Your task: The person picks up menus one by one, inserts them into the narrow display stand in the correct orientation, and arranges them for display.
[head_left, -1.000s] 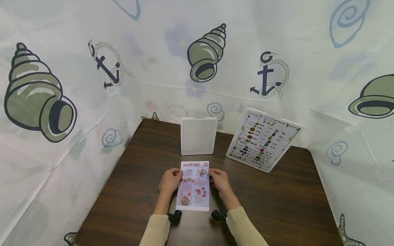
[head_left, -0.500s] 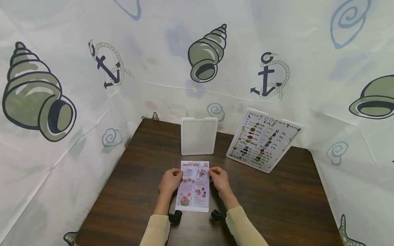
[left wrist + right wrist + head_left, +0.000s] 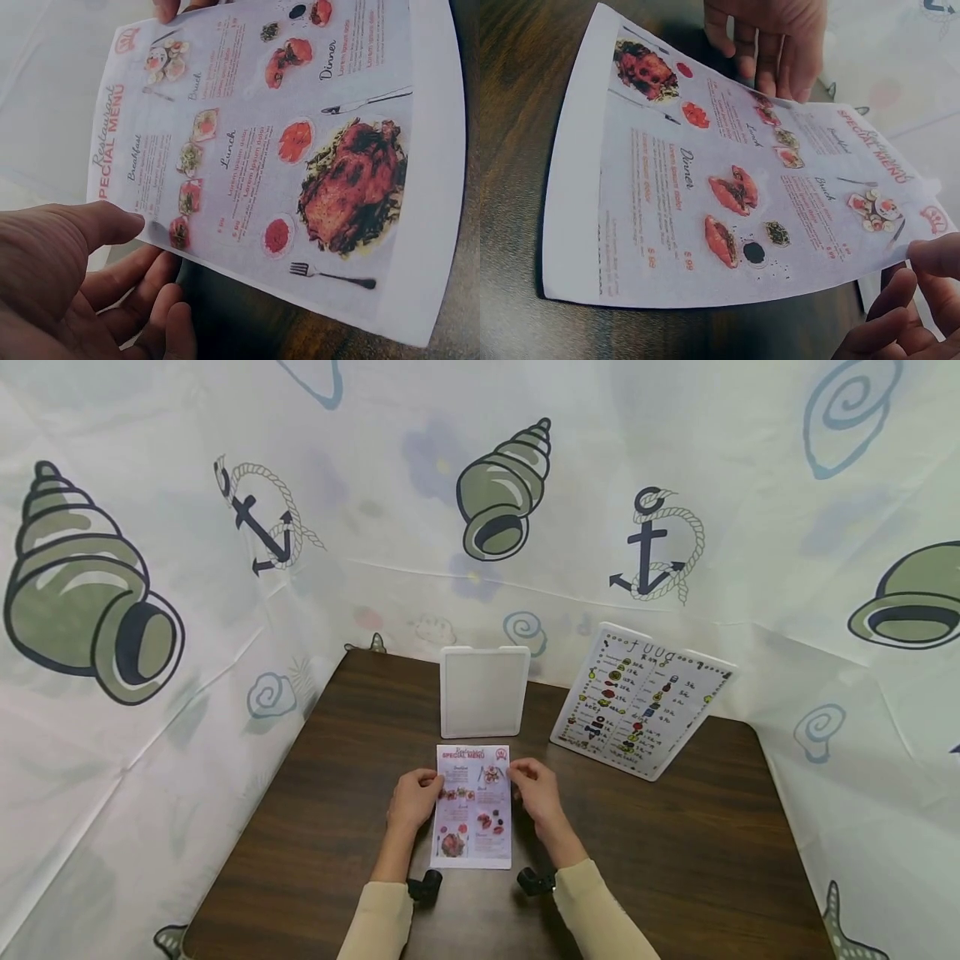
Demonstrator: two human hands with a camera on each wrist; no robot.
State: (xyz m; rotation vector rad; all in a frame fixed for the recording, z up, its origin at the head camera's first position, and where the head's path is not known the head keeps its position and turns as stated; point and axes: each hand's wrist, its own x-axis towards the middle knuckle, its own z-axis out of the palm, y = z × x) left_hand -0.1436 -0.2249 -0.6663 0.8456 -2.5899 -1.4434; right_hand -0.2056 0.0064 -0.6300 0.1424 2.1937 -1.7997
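A printed paper menu (image 3: 472, 810) headed "Special Menu" is held between both hands in front of the body. My left hand (image 3: 412, 800) pinches its left edge near the top, thumb on the printed face and fingers behind, as the left wrist view shows. On the opposite edge my right hand (image 3: 536, 793) pinches the sheet in the same way. In the right wrist view the menu (image 3: 727, 187) bows slightly, its lower edge close over the dark tabletop. Just beyond the sheet's top stands a blank white frame (image 3: 483, 693).
To the right a larger white board (image 3: 641, 702) with a hand-drawn food list leans back on the brown wooden table (image 3: 300, 860). A pale cloth (image 3: 360, 527) printed with shells and anchors hangs behind and at both sides.
The menu has risen a little and shifted slightly toward the white frame, both hands keeping their pinch on its edges. The frame and the board have stayed put.
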